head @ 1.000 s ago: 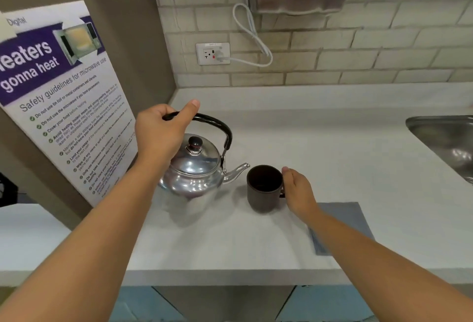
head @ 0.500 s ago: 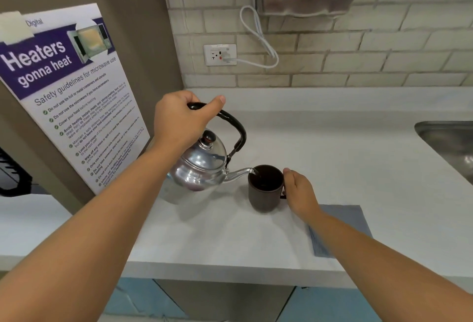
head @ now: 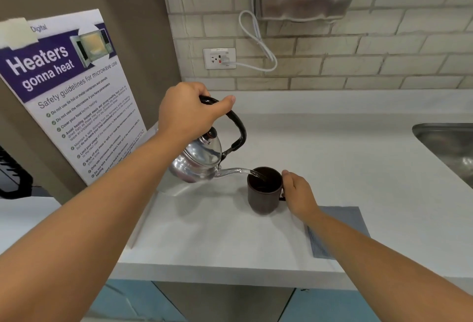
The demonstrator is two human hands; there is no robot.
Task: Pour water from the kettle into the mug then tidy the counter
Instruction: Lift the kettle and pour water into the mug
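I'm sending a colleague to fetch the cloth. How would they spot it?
Start at the white countertop, left of the steel sink. Near its front edge, just right of the dark brown mug, lies the flat grey folded cloth. It is the only soft, flat thing there.

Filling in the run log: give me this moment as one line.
phase: pouring | left hand: grips kettle handle, tilted | right hand: steadies mug | water entering mug | cloth: untouched
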